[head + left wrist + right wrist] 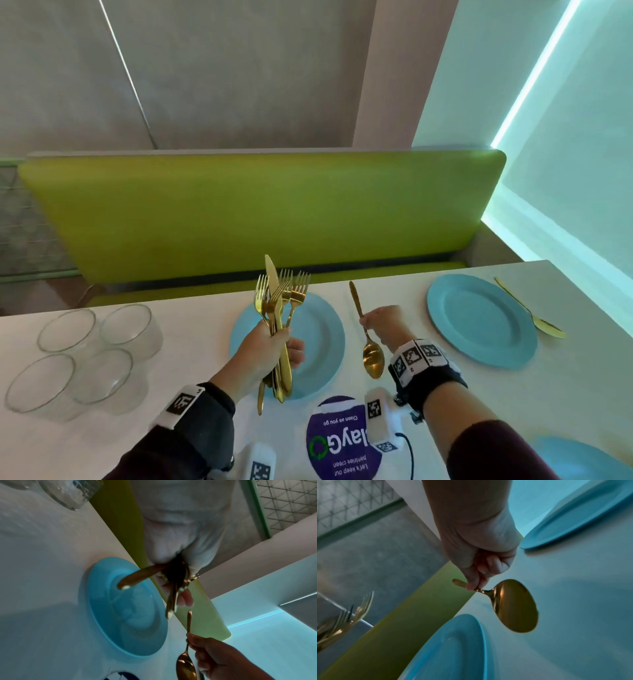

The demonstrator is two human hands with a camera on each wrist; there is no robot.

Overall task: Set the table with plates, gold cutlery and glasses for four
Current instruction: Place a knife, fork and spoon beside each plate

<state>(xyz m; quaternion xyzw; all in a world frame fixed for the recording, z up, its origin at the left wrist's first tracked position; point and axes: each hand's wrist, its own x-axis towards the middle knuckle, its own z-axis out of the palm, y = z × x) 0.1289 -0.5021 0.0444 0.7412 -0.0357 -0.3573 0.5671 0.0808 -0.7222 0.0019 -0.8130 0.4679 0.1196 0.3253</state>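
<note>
My right hand (383, 325) pinches 1 gold spoon (367, 337) mid-handle, above the desk (102, 445) beside the blue plate (325, 329). My left hand (263, 353) fists the cutlery bundle (279, 308): stiff, light, probably slick metal; best held by the handles.

Cool cyan light is spilling in from a glowing strip (534, 72) at the right, tinting the surface (191, 346) bluish. The head view is bowing straight edges outward. Both wrist views are looking dim, with the near skin smearing out of focus.
</note>
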